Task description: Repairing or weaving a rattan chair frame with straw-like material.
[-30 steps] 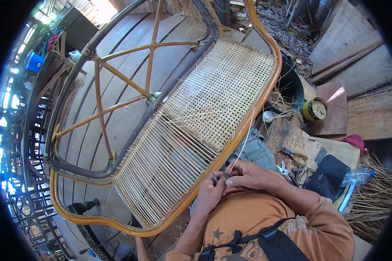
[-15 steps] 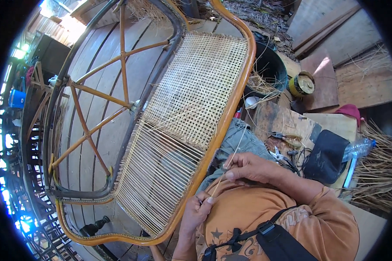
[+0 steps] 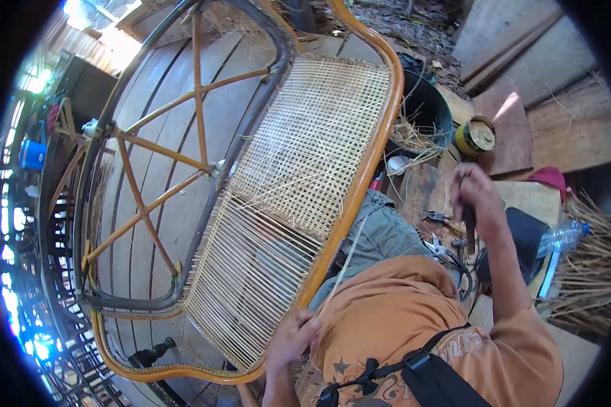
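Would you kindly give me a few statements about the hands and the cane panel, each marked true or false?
1. The left hand holds a pale strand. True.
2. The right hand grips the glossy brown frame. False: it is apart from it, off to the right.
3. The panel's upper section is an open mesh. True.
4. The lower section is meshed throughout. False: it is mostly parallel strands.
5. The clear bottle lies left of the frame. False: it lies to the right.
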Tool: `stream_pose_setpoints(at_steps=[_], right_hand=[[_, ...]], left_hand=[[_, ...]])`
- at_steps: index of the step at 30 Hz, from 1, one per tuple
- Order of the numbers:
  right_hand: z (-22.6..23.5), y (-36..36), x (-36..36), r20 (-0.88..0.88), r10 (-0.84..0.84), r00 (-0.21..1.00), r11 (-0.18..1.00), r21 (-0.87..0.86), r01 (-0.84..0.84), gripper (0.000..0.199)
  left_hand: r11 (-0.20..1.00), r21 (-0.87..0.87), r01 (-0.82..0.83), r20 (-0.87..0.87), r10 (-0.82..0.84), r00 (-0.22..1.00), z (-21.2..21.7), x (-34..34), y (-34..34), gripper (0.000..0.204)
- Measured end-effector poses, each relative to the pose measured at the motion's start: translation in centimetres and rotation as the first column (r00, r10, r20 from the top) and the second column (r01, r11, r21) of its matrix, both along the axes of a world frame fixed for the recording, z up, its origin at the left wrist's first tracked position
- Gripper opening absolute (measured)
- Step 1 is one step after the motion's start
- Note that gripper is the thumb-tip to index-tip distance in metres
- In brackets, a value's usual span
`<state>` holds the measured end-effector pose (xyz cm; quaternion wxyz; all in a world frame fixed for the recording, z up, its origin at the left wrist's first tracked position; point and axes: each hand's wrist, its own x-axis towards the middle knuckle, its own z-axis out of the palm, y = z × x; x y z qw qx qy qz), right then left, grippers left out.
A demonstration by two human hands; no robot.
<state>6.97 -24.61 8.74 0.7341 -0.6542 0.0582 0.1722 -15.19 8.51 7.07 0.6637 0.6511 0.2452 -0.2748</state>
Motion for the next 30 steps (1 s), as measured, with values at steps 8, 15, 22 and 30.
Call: stream_pose_setpoints(at_steps=[8, 15, 22, 30], right_hand=[[0.7, 2.3, -6.6, 0.162, 0.84, 0.517, 0.38, -0.856, -0.35, 0.022], [-0.6, -4.9, -6.6, -0.337, 0.388, 0.858, 0.169, -0.889, -0.425, 0.022], [-13.2, -9.8, -13.6, -0.37, 0.118, 0.921, 0.127, -0.915, -0.384, 0.035], [-7.2, -5.9, -5.2, -0.46, 0.274, 0.844, 0.039, -0.872, -0.488, 0.03]], left_hand=[[0.903, -0.143, 0.404, 0.282, -0.354, 0.892, -0.9, 11.7, -9.0, 0.031], [0.932, 0.204, 0.299, 0.411, -0.359, 0.838, -3.6, 13.6, -10.4, 0.032], [0.942, 0.221, 0.252, 0.245, -0.304, 0.921, -6.3, 12.2, -3.4, 0.032], [0.985, 0.167, 0.044, 0.227, -0.082, 0.971, -7.9, 10.6, 3.2, 0.029]])
